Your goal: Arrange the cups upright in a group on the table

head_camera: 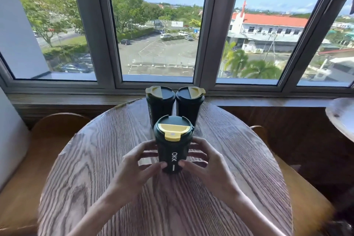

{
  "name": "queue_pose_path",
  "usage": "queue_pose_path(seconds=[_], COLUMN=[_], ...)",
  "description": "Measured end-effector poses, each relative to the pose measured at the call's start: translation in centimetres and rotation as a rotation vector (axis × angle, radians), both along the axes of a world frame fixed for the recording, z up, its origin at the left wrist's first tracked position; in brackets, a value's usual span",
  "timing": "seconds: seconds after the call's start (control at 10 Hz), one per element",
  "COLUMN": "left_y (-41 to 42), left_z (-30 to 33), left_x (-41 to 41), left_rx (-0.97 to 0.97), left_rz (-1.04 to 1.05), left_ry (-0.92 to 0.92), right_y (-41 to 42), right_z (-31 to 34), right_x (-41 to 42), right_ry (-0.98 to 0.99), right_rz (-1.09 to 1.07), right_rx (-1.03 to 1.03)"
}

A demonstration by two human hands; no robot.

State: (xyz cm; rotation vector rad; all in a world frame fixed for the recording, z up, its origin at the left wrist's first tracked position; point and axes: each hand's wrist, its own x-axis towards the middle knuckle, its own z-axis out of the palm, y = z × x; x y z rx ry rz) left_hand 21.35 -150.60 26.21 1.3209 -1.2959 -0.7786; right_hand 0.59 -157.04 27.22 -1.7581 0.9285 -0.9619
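Observation:
Three dark green cups with yellow-tabbed lids stand upright on a round wooden table [95,168]. Two stand side by side at the far edge, the left cup [160,105] and the right cup [189,104], touching or nearly so. The near cup [173,149], marked "OKK", stands just in front of them. My left hand [141,161] and my right hand [203,159] flank its lower body, fingers spread, thumbs touching the cup near its base. The far fingers pass behind the cup and are partly hidden.
A window sill [76,99] and tall window panes run behind the table. A wooden seat [47,130] is at the left, another [298,188] at the right. A second round table [341,115] shows at the right edge.

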Motion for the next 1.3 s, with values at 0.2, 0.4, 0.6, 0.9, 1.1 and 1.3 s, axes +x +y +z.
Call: queue_pose_path(seconds=[0.2,0.4,0.6,0.9,1.1,1.3], left_y=[-2.0,-5.0,-5.7,-6.4,-6.0,-3.8], left_z=[1.0,1.4,1.2,0.4,0.3,0.4], left_x=[-0.4,-0.2,-0.5,-0.1,-0.5,-0.9], left_rx=[0.003,0.028,0.015,0.007,-0.023,0.012], left_rz=[-0.002,0.030,0.083,0.103,0.104,0.082], left_ry=[0.019,-0.044,-0.087,-0.084,-0.105,-0.165], right_y=[-1.5,-4.8,-6.3,-6.7,-6.5,-5.0], right_z=[0.6,1.0,0.3,-0.4,-0.5,0.4], right_x=[0.3,0.9,1.2,1.4,1.3,0.3], right_ry=[-0.034,-0.056,-0.057,-0.082,-0.097,-0.075], right_rz=[0.012,0.021,0.039,0.039,0.056,0.056], right_rx=[0.003,0.048,0.075,0.083,0.081,0.076])
